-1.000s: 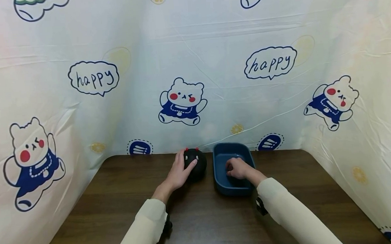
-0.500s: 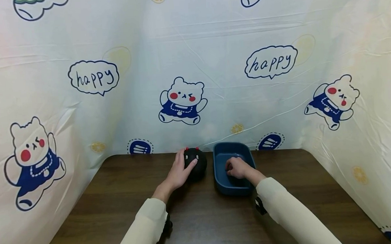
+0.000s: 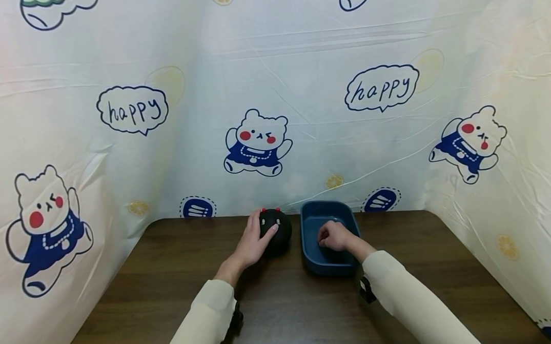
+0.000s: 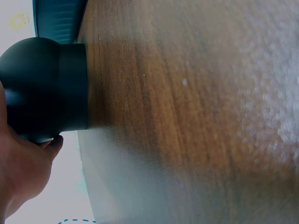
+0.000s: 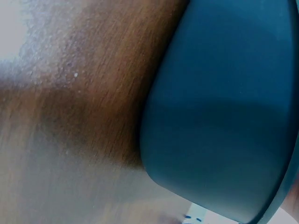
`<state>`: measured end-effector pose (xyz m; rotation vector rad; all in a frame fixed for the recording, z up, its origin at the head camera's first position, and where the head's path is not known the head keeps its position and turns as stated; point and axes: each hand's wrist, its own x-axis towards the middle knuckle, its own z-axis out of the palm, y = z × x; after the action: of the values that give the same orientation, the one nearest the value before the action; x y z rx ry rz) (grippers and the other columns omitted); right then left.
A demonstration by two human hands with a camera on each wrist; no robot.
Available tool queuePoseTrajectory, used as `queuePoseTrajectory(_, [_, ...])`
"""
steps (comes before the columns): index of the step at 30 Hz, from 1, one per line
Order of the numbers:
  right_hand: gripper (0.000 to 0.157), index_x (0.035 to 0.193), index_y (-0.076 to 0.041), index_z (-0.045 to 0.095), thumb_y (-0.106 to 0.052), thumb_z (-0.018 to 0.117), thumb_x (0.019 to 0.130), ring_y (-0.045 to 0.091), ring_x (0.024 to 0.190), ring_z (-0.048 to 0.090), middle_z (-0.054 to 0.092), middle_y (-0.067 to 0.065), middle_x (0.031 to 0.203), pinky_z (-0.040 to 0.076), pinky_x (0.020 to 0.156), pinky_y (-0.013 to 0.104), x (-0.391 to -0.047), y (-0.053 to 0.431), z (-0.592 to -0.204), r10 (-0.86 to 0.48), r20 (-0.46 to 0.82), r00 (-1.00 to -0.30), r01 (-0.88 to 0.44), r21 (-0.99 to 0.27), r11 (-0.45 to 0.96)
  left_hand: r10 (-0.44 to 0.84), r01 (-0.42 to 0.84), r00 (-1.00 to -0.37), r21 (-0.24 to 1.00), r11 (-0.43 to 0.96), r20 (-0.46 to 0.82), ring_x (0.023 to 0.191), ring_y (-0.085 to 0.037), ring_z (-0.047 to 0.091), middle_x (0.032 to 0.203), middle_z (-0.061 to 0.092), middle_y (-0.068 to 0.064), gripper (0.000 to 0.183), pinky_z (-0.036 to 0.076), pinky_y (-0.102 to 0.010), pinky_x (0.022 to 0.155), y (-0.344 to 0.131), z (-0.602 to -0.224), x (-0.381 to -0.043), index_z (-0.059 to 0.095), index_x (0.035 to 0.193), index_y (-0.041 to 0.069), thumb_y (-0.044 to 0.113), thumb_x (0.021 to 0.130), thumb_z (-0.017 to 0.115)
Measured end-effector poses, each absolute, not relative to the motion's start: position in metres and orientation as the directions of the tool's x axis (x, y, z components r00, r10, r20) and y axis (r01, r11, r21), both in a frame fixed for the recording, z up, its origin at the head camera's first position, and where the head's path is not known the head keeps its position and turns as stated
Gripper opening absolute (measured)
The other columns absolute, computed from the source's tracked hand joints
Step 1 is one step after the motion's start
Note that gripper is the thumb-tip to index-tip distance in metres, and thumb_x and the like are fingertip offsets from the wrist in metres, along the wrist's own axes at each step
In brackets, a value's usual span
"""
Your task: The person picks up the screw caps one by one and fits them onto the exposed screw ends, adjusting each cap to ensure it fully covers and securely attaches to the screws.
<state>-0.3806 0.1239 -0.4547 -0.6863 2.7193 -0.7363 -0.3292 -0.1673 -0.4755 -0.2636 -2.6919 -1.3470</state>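
Note:
In the head view my left hand (image 3: 252,243) grips a round black object (image 3: 281,232) at the back of the table, fingers on its far left side and thumb across its front. Two small red knobs and small silvery marks show on its top. The left wrist view shows the dome-shaped black body (image 4: 32,88) narrowing to a straight base that meets the table. My right hand (image 3: 337,237) reaches down inside a blue rectangular bin (image 3: 309,258), its fingers curled; no thing shows between them. In the right wrist view the bin's outer wall (image 5: 224,112) hides that hand's fingers.
The brown wooden table (image 3: 282,315) stretches toward me. A printed white cloth (image 3: 321,154) hangs close behind the bin and along both sides. The bin stands just right of the black object with a narrow gap between them.
My right hand has lifted very slightly inside the bin. My left hand and the black object stay in place.

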Motion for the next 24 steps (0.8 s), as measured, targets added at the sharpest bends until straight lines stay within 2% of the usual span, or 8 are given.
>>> queuePoseTrajectory(7, [0.006,0.094,-0.002,0.075,-0.004,0.07,0.092,0.016,0.079,0.062,0.069,0.004,0.087,0.051,0.072,0.033,-0.3789,0.1283,-0.4539,-0.464,-0.117,-0.878,-0.288,-0.646,0.707,0.099,0.193,-0.981,0.786,0.587,0.166,0.143,-0.033,0.034,0.167,0.017,-0.006,0.094,0.029,-0.062,0.117,-0.1668,-0.4744,-0.3279,0.012,0.163,0.019,0.074,0.095,0.047])
queuePoseTrajectory(11, [0.01,0.098,0.002,0.074,-0.002,0.066,0.094,0.02,0.084,0.065,0.071,0.009,0.093,0.053,0.074,0.033,-0.3762,0.1297,-0.4509,-0.456,-0.133,-0.88,-0.232,-0.716,0.658,0.1,0.189,-0.982,0.783,0.593,0.162,0.145,-0.033,0.033,0.167,0.015,-0.006,0.095,0.028,-0.062,0.117,-0.167,-0.4751,-0.3286,0.011,0.164,0.02,0.076,0.095,0.046])
queuePoseTrajectory(15, [0.014,0.103,0.004,0.073,-0.003,0.062,0.096,0.027,0.092,0.067,0.072,0.013,0.1,0.056,0.082,0.039,-0.3749,0.1305,-0.448,-0.452,-0.151,-0.879,-0.186,-0.765,0.617,0.101,0.195,-0.981,0.779,0.596,0.168,0.145,-0.033,0.032,0.168,0.015,-0.006,0.095,0.028,-0.062,0.117,-0.1669,-0.4758,-0.3293,0.01,0.164,0.02,0.076,0.095,0.044])
queuePoseTrajectory(20, [0.016,0.106,0.006,0.072,-0.004,0.062,0.098,0.032,0.095,0.067,0.071,0.015,0.1,0.055,0.088,0.047,-0.3743,0.1297,-0.4453,-0.454,-0.138,-0.88,-0.168,-0.805,0.57,0.102,0.204,-0.979,0.787,0.582,0.178,0.144,-0.034,0.033,0.167,0.017,-0.007,0.095,0.028,-0.063,0.117,-0.167,-0.4744,-0.3283,0.012,0.163,0.018,0.075,0.095,0.046])
queuePoseTrajectory(24, [0.016,0.107,0.006,0.072,-0.004,0.062,0.098,0.034,0.098,0.067,0.071,0.014,0.099,0.055,0.091,0.05,-0.374,0.1293,-0.445,-0.445,-0.138,-0.885,-0.143,-0.828,0.542,0.096,0.199,-0.98,0.785,0.587,0.177,0.143,-0.034,0.033,0.167,0.017,-0.007,0.096,0.028,-0.064,0.117,-0.1666,-0.4741,-0.3279,0.013,0.163,0.016,0.074,0.095,0.047])
